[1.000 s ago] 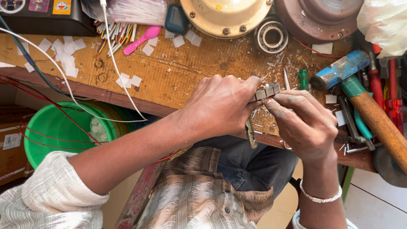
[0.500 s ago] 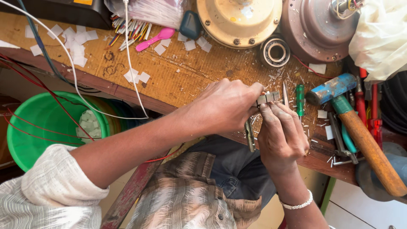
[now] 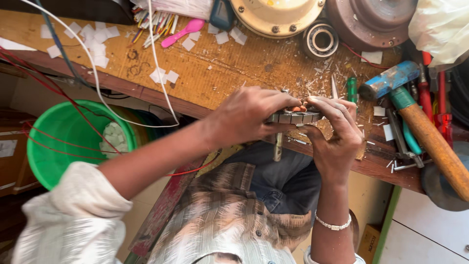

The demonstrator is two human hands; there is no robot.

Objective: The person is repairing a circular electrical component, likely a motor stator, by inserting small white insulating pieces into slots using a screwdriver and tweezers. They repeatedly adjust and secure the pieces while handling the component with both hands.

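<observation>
While both hands meet over the near edge of the wooden workbench [image 3: 229, 73], they share one small grey metal part [image 3: 293, 118], a flat toothed piece with a glimpse of copper-coloured winding at its top. The left hand [image 3: 246, 117] curls around the part's left end, fingers closed over it, and the right hand [image 3: 337, 142] pinches its right end between thumb and bent fingers, so the part sits just above the bench's front lip, over the person's lap. A thin metal shaft [image 3: 277, 146] hangs down from under the part, past the bench edge. Right of the part on the bench lies a hammer [image 3: 420, 127] with a blue head and wooden handle, with red-handled tools [image 3: 442, 98] beyond it and a green-handled screwdriver [image 3: 351, 89] just beside the right hand's fingertips. Farther back on the bench from the part stand a cream round housing [image 3: 278, 14], a brownish round housing [image 3: 371, 22] and a steel bearing [image 3: 320, 41] between them. Small white paper squares [image 3: 97, 41] and a pink plastic spoon [image 3: 183, 32] lie toward the bench's back left. Below the bench's left end sits a green bucket [image 3: 58, 142], crossed by red wires [image 3: 58, 132], and a white cable [image 3: 156, 73] trails across the benchtop.
</observation>
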